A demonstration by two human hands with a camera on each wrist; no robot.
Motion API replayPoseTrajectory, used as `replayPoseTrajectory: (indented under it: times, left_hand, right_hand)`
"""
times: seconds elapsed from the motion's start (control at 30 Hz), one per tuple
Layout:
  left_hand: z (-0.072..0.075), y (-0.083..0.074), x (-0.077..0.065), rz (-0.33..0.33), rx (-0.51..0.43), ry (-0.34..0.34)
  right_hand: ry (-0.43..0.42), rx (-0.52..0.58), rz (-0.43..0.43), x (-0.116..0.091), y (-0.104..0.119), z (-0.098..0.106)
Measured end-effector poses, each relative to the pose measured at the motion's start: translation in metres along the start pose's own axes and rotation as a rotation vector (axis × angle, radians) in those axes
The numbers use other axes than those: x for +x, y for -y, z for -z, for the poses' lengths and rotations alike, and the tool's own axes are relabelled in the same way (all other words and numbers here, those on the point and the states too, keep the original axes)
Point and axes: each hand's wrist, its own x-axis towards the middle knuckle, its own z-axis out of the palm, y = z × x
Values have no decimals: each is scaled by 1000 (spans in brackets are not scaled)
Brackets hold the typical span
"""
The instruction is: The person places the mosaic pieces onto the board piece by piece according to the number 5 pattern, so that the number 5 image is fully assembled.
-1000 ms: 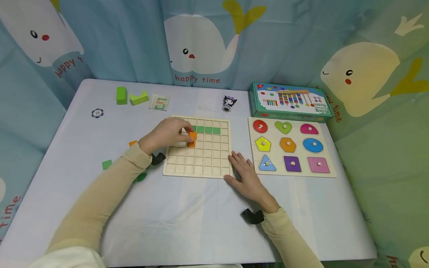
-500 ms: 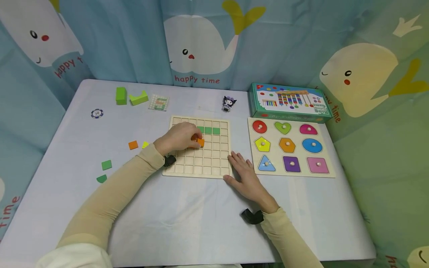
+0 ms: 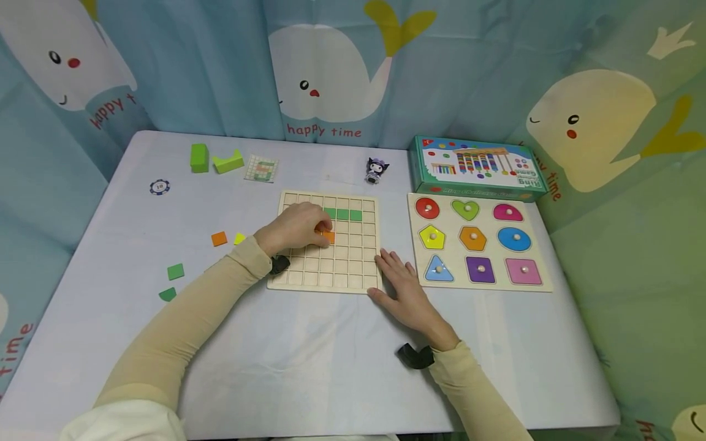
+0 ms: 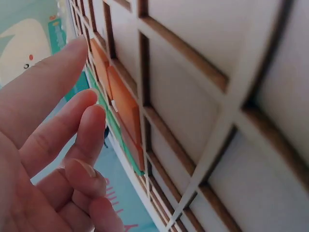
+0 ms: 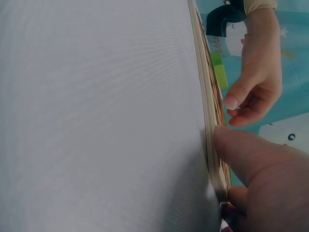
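Note:
My left hand (image 3: 299, 226) is over the wooden grid board (image 3: 325, 282), its thumb and fingertips right at an orange square tile (image 3: 328, 237). In the left wrist view the bent fingers (image 4: 91, 130) and the thumb stand apart with a gap between them, and orange tiles (image 4: 125, 106) lie in the grid cells beside the fingertips. Green tiles (image 3: 343, 214) form a row farther back, partly hidden by this hand. My right hand (image 3: 405, 294) rests with extended fingers against the board's right edge; its thumb (image 5: 241, 150) touches that edge.
Left of the board lie a loose orange tile (image 3: 219, 239), a yellow piece (image 3: 239, 238) and green pieces (image 3: 175, 271). A pattern card (image 3: 261, 169), green blocks (image 3: 200, 158) and a small figurine (image 3: 376, 170) stand behind. Rightward are a shape puzzle (image 3: 475, 245) and a box (image 3: 478, 168).
The left hand has moved right across the board with an orange tile. That tile, raised half a second ago, now lies lower in the grid. The right hand has stayed put.

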Motion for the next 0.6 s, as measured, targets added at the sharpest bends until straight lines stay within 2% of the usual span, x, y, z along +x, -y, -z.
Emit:
replayPoseTrajectory:
  times: [0.27,0.43,0.6]
  left_hand:
    - [12,11,-14,-12,-108,-24]
    - [22,26,-31,41,-155,-54]
    - [29,44,-52,114,-149,-61]
  right_hand:
    - [-1,-3,3,0,1,0]
    - [-8,-7,14,0,0,1]
    - [-9,-7,17,0,1,1]
